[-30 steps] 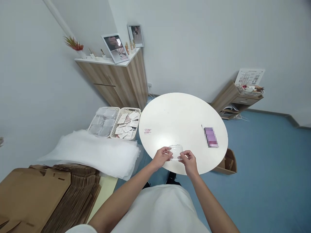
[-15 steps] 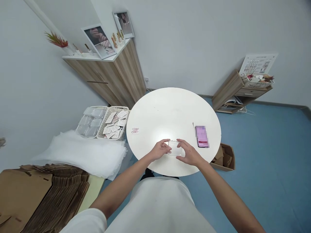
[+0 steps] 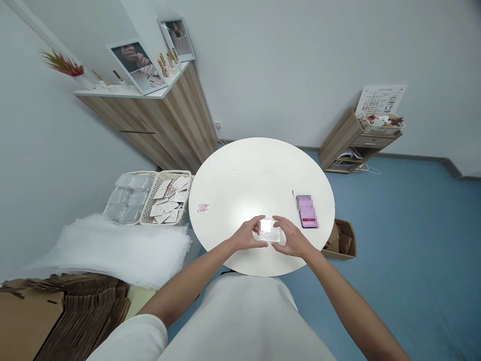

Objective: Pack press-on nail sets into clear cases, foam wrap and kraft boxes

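Observation:
A small clear plastic box [image 3: 269, 231] is held over the near part of the round white table [image 3: 255, 170]. My left hand [image 3: 248, 234] grips its left side, fingers at the far edge and thumb at the near edge. On the opposite side my right hand [image 3: 291, 238] holds it the same way. Light glares off the box, and I cannot make out anything inside it. To the left on the table lies a small card with pinkish pieces [image 3: 203, 208]. A phone with a lit pink screen [image 3: 307, 210] rests at the right.
Left of the table stand a basket of cards [image 3: 167, 208] and a basket of clear boxes [image 3: 131, 190]. Nearer are white foam sheets [image 3: 112, 248] and stacked brown cardboard [image 3: 82, 311]. A cardboard box [image 3: 343, 240] sits on the floor at right.
My left thumb has moved to the box's near edge, so both hands now hold it by its sides. The camera view has shifted slightly.

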`<state>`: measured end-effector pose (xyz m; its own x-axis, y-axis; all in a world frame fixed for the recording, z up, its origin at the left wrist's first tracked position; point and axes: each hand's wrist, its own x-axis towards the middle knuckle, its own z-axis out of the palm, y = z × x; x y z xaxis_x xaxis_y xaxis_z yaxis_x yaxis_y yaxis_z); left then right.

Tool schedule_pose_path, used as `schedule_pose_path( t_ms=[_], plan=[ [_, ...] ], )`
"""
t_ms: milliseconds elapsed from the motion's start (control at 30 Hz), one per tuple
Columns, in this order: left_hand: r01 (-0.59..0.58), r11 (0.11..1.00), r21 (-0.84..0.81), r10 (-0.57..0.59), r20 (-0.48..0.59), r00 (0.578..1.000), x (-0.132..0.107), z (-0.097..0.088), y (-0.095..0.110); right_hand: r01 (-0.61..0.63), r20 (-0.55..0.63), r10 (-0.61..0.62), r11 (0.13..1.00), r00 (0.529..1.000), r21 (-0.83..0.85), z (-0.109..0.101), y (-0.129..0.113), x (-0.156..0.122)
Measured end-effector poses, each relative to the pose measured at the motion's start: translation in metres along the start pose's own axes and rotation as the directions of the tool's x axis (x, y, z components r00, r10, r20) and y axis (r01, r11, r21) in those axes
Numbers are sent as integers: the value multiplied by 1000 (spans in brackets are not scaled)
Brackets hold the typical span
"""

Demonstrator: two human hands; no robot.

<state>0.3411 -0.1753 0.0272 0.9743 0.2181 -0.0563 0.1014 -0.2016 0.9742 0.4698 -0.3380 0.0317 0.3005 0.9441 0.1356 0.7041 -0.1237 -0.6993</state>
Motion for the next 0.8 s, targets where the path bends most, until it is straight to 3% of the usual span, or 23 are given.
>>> schedule_pose_path(
  t_ms=[367,533,800],
  plan=[
    [43,986,-158,-44,2,999,-5,-3,-5,-3,-126,15,995,992,95,17,4,8],
    [32,975,-220,-36,-16,999,-5,-1,-7,-9,-181,48,977,982,212,21,3,16],
    [168,914,-369,-166,37,985,-6,-9,-11,7,-100,28,943,995,332,14,1,30]
  ],
)
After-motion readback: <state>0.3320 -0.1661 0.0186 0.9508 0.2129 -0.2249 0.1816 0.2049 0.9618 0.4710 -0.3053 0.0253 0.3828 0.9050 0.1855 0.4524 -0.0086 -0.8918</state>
